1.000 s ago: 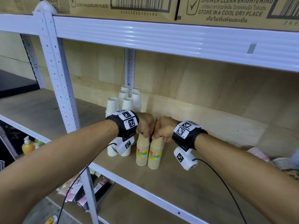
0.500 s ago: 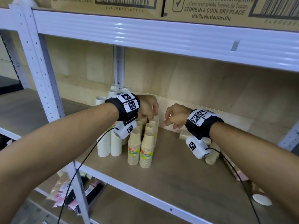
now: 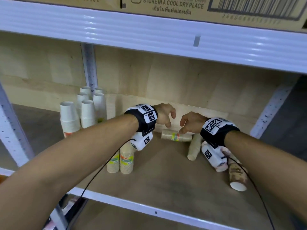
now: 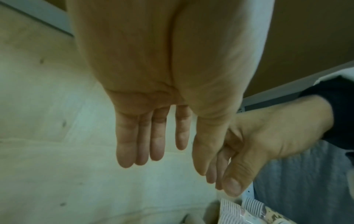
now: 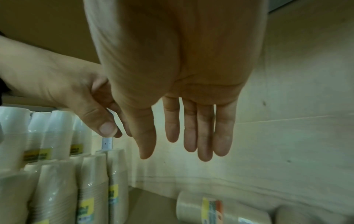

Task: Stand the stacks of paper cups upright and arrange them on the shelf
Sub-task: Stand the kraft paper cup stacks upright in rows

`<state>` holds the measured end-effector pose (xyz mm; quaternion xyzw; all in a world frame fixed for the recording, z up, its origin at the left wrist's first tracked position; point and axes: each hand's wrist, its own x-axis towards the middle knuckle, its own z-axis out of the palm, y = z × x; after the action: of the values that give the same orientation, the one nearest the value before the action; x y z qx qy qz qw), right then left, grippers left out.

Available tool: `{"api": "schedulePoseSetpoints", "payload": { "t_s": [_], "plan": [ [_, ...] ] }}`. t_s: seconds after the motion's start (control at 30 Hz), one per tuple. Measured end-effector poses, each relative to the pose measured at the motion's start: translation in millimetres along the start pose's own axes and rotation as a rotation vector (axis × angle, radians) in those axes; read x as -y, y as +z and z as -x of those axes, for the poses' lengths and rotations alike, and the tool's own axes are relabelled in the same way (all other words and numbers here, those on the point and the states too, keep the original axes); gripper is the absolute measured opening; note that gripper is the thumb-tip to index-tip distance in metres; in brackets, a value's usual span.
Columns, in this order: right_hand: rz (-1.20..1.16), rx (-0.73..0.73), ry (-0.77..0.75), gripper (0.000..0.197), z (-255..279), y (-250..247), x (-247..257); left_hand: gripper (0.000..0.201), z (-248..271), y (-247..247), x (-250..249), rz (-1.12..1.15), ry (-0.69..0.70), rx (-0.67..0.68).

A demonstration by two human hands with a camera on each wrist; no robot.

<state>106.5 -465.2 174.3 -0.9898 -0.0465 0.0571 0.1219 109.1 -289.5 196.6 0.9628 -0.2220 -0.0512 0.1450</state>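
A brown cup stack with a green and orange label (image 3: 176,136) (image 5: 208,210) lies on its side near the shelf's back wall. My left hand (image 3: 167,116) (image 4: 164,145) and right hand (image 3: 186,124) (image 5: 184,136) hover just above it, both empty with fingers loosely spread. Two upright brown stacks (image 3: 120,161) (image 5: 90,188) stand to the left, partly behind my left wrist. Several white stacks (image 3: 83,112) (image 5: 36,133) stand further left. Another plain brown stack (image 3: 194,147) lies fallen to the right.
A patterned stack (image 3: 236,175) lies at the right under my right wrist camera. The white shelf beam (image 3: 149,37) runs low overhead with cardboard boxes (image 3: 174,5) on top. The wooden shelf board (image 3: 166,176) ends at a white front rail (image 3: 149,209).
Both hands let go of the two upright brown stacks and moved right, over the fallen labelled stack. The view swung right with them.
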Motion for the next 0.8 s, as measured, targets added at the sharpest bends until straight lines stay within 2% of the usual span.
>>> {"api": "schedulePoseSetpoints", "payload": {
  "t_s": [0.1,0.2,0.33,0.5,0.7,0.8],
  "plan": [
    [0.02,0.021,0.037,0.039,3,8,-26,0.053,-13,21,-12,0.025,0.036,0.017],
    [0.066,0.04,0.064,0.055,7,17,-50,0.057,-27,45,-19,0.051,0.051,0.021],
    [0.097,0.094,0.046,0.066,13,33,-75,0.059,-50,77,-19,0.099,0.053,0.016],
    [0.022,0.14,-0.016,0.046,12,48,-90,0.065,-78,105,-6,0.109,-0.01,0.02],
    [0.113,0.093,0.017,0.053,-13,77,-103,0.066,-109,132,5,0.023,-0.038,-0.002],
    [0.075,0.147,0.014,0.06,-19,78,-105,0.065,-121,140,7,-0.015,-0.042,0.002]
  ]
}}
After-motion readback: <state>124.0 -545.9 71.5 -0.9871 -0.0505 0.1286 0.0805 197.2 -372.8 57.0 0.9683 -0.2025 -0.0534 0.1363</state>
